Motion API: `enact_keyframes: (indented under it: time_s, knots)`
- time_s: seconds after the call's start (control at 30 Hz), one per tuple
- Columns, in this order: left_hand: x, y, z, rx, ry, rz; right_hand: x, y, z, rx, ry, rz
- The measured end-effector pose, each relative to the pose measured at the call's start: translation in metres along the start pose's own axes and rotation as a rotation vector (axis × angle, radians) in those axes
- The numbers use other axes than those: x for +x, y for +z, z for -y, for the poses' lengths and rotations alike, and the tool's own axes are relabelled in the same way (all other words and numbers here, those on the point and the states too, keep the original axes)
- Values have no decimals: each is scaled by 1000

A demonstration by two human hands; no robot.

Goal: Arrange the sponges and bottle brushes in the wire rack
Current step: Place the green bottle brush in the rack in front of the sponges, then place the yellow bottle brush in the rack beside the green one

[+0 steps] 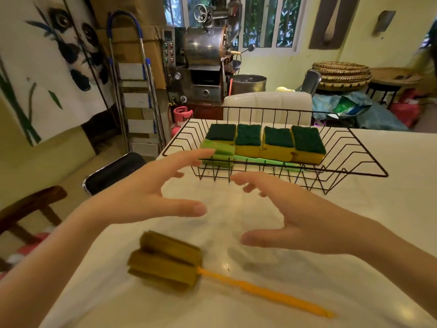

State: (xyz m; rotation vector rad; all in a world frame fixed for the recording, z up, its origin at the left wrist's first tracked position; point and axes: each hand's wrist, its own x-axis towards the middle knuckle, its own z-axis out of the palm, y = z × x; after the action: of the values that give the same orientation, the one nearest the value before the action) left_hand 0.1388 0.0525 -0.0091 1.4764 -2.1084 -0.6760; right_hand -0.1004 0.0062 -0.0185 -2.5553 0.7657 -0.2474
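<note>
A black wire rack (369,162) stands on the white table (378,221). Inside it, several yellow sponges with dark green tops (276,142) sit side by side in a row. A green bottle brush (255,159) lies in front of them in the rack, its head at the left. A bottle brush with a brown-yellow sponge head and an orange handle (165,260) lies on the table near me. My left hand (146,192) hovers open just before the rack's left front corner. My right hand (300,216) is open too, above the table in front of the rack.
A white chair back (267,104) stands behind the table. A black chair back (113,171) and a wooden stool (28,204) are at the left. A metal stepladder (139,91) and a coffee roaster machine (203,58) stand further back.
</note>
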Motion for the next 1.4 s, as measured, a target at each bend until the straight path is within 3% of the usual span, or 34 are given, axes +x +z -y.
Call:
enact_keyframes:
  time_s: [0.27,0.8,0.93,1.1,1.23,1.33,1.4]
  knots:
    - [-33,24,15,43,-99,309,-18,24,12,-56,108,314]
    - [-14,24,10,140,-104,375,-19,24,14,-221,60,333]
    - [10,8,-3,175,-76,321,-17,2,13,-292,97,215]
    - [40,-21,-26,182,-37,221,-12,-28,3,-401,96,-70]
    - [77,-45,-52,-74,-78,-44,-3,-52,-12,-352,106,-273]
    - [92,-54,-59,-350,38,-263,3,-64,-22,-210,113,-423]
    - [99,-54,-54,-614,97,-304,4,-70,-26,-29,102,-505]
